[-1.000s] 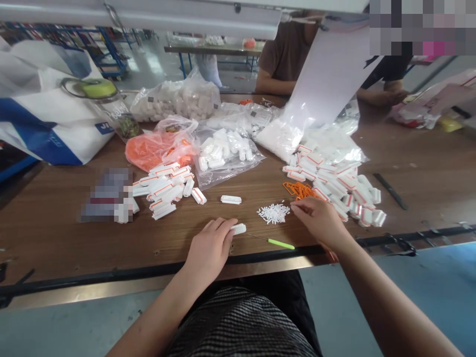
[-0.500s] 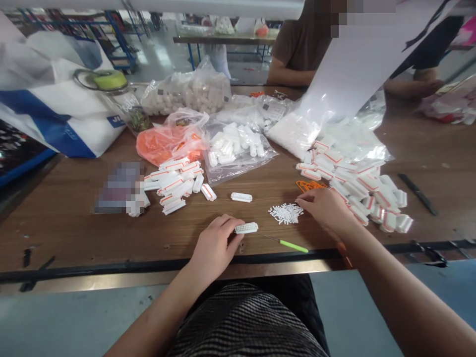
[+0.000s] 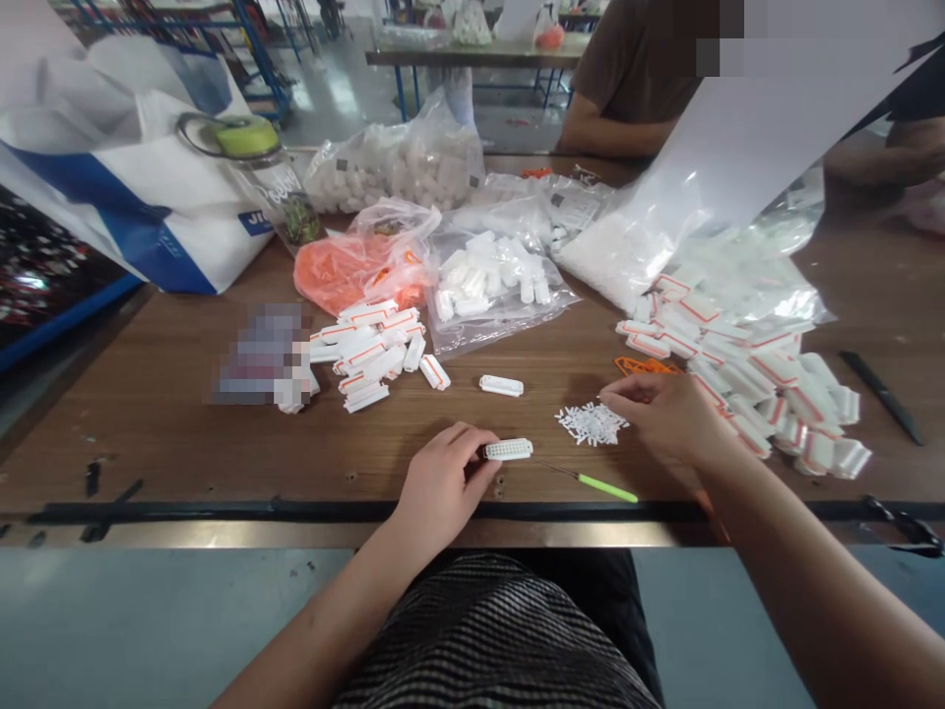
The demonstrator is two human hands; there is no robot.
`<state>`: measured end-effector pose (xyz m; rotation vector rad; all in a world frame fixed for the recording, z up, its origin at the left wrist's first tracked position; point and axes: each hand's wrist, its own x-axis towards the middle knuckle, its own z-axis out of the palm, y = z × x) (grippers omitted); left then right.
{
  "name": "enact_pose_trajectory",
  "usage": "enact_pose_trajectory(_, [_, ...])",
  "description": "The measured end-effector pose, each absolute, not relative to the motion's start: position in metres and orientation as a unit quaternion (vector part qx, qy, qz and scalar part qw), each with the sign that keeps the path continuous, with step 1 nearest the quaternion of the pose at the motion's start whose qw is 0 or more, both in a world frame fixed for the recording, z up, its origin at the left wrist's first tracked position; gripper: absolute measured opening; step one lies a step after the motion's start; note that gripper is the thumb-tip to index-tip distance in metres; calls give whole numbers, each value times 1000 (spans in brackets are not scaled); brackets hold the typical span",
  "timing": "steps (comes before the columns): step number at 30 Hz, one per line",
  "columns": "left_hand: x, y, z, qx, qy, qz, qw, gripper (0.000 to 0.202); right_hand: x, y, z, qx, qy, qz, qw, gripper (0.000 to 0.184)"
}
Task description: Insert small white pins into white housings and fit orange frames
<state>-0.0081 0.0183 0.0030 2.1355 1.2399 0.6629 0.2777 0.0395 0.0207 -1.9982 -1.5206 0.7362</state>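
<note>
Two hands logged: our left hand (image 3: 443,483) pinches the white connector housing (image 3: 508,449), now rolled holes-up behind the green-handled pick (image 3: 599,483); our right hand (image 3: 668,418) touches the pin pile (image 3: 591,424) beyond the pick, grip unclear.

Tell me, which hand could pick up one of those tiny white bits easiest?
Probably the right hand: its fingertips sit right at the edge of the pile of tiny white bits. The left hand is farther away and busy, pinching the end of the white block.
</note>
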Motion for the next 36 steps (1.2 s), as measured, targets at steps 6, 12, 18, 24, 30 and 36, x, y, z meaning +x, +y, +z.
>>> enact_pose_trajectory(6, [-9,17,2,782,473,243,326,9,205,20,45,-571,-697,372,223,15])
enact_pose_trajectory(12, [-8,17,3,774,474,253,336,9,184,23,36,-559,-741,330,172,14])
enact_pose_trajectory(18, [-7,17,2,761,488,242,353,8,179,25,36,-557,-763,289,157,12])
enact_pose_trajectory(24, [-6,17,4,755,492,236,364,9,177,25,34,-549,-781,255,154,11])
enact_pose_trajectory(30, [-6,17,3,755,501,242,347,9,174,25,36,-545,-792,233,148,12])
enact_pose_trajectory(36, [-5,18,3,750,516,234,342,11,171,22,38,-517,-837,149,96,18])
